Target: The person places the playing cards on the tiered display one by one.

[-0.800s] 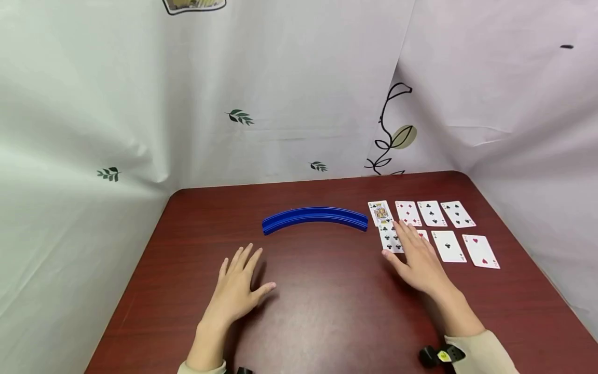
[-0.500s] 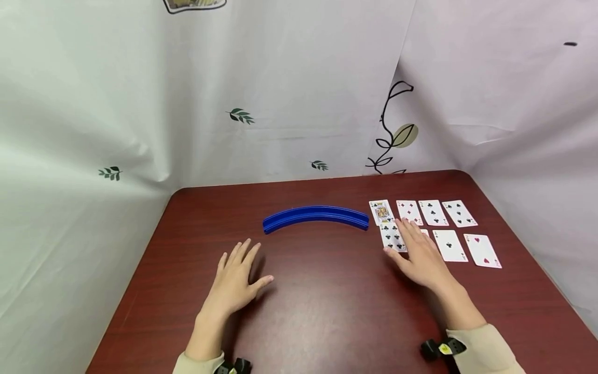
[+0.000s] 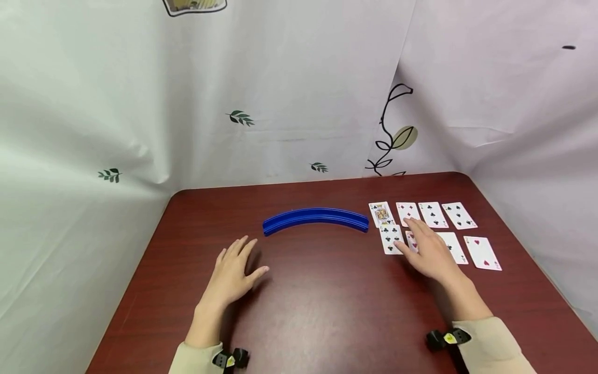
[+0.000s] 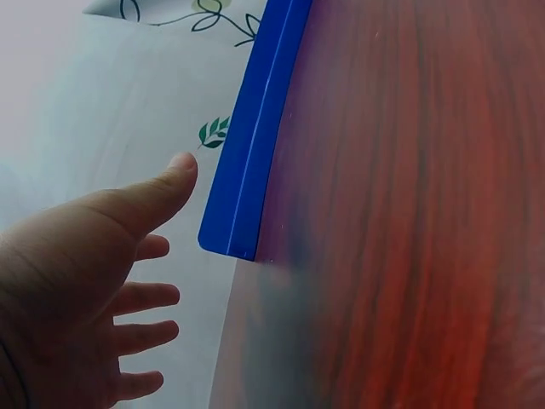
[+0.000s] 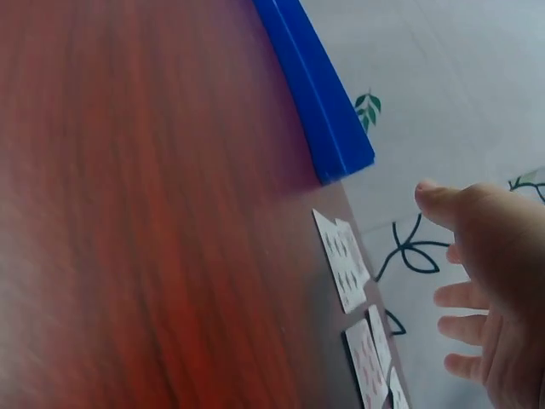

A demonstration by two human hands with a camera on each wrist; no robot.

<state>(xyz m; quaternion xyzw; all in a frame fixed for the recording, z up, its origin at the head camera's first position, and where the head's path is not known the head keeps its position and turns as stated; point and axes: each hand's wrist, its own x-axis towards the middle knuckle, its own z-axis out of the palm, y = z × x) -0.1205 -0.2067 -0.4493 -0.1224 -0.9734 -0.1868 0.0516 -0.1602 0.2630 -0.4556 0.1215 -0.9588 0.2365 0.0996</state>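
Left hand (image 3: 231,278) and right hand (image 3: 432,253) are spread, empty. The cards (image 3: 483,253) look light and slick, best pinched edgewise; the blue rack (image 3: 315,215) seems stiff, grippable by its ends.

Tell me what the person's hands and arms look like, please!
The left hand and right hand are bare, with no gloves. The left sleeve and right sleeve look plain and beige. Near the cuffs are a left gadget and a right gadget: both black, with a blocky end and a small yellow mark.
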